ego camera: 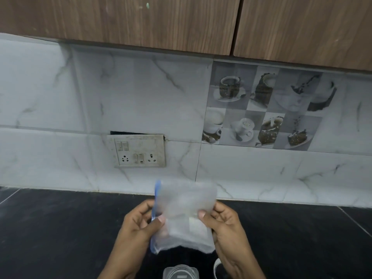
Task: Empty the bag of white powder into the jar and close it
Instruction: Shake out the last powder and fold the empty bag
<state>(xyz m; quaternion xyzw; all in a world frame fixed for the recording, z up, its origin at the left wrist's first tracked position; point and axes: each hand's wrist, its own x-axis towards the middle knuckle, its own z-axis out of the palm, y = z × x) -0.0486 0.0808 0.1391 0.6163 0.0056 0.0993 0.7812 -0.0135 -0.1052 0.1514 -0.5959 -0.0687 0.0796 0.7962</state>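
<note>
A clear plastic zip bag [184,216] with a blue seal strip along its left edge hangs in the air above the black counter. White powder fills its lower part. My left hand [138,224] pinches the blue strip side, and my right hand [225,228] grips the bag's right edge. Directly below the bag, at the bottom edge of the view, stands the clear jar [180,272], only its top showing. A round lid-like object [218,267] with a white rim lies right of the jar, partly hidden behind my right wrist.
The black stone counter [60,228] runs across the foreground and meets a white marble-tile wall. A switch and socket plate [140,151] sits on the wall behind the bag. Wooden cabinets [161,21] hang overhead.
</note>
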